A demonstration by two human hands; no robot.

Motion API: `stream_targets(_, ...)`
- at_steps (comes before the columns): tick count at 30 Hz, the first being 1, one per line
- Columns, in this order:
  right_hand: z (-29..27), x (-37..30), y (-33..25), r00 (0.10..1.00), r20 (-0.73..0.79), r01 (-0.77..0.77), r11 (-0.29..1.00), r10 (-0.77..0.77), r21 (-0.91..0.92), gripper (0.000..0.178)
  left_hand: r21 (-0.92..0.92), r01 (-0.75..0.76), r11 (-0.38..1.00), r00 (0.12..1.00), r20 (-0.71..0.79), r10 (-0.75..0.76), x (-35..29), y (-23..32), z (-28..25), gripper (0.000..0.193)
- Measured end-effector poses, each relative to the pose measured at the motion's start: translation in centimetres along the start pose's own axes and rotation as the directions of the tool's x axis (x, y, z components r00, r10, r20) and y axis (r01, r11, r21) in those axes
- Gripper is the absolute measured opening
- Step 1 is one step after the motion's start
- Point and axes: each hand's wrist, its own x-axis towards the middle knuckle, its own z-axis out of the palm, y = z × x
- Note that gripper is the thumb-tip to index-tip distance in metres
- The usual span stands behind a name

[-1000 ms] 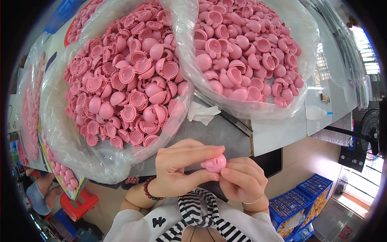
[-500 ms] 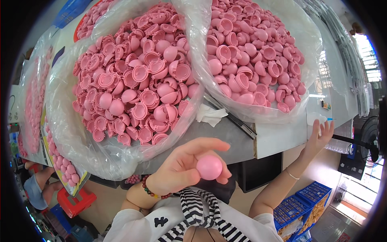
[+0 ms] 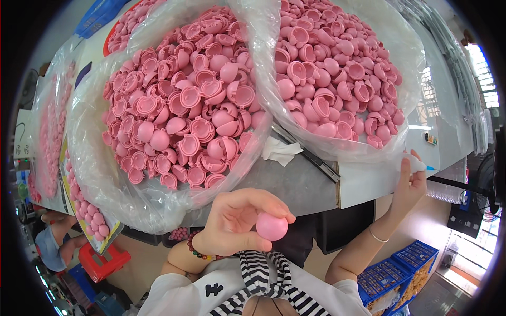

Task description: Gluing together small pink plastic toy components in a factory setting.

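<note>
Pink and smooth, with a soft sheen, a small ball (image 3: pixel 272 226) sits at the fingertips of the left hand (image 3: pixel 232 221) in the head view, just in front of the person's chest. Thumb and index finger curve around it, parted only by its width. Well off to the right, the right hand (image 3: pixel 412 184) has its fingers drawn in around a translucent plastic bottle (image 3: pixel 417 165) with a thin blue tip, near the table's edge. Beyond the hands, two bags of crinkled clear film, a left bag (image 3: pixel 100 184) and a right bag (image 3: pixel 414 52), hold heaps of rimmed, hollow half-shells (image 3: pixel 190 97). Crumpled white tissue (image 3: pixel 281 151) lies between them on the grey tabletop (image 3: pixel 255 181).
</note>
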Motion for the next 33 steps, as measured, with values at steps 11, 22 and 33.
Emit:
stream_targets(11,4.3,-6.4,-9.2,0.756,0.251,0.615,0.787,-0.605,0.047,0.033,0.191,-0.122,0.974,0.992,-0.017,0.127,-0.7,0.3,-0.9,0.045)
stream_targets(22,5.9,-9.7,-10.7,0.788,0.382,0.162,0.761,-0.483,0.628,0.023,0.237,-0.006,0.972,0.972,-0.227,0.062,-0.8,1.2,0.4,0.049)
stream_targets(33,5.0,-9.4,-12.2,0.643,0.418,0.224,0.680,-0.642,0.698,0.031,0.671,-0.148,0.727,0.987,0.052,0.153,-0.1,1.4,0.1,0.042)
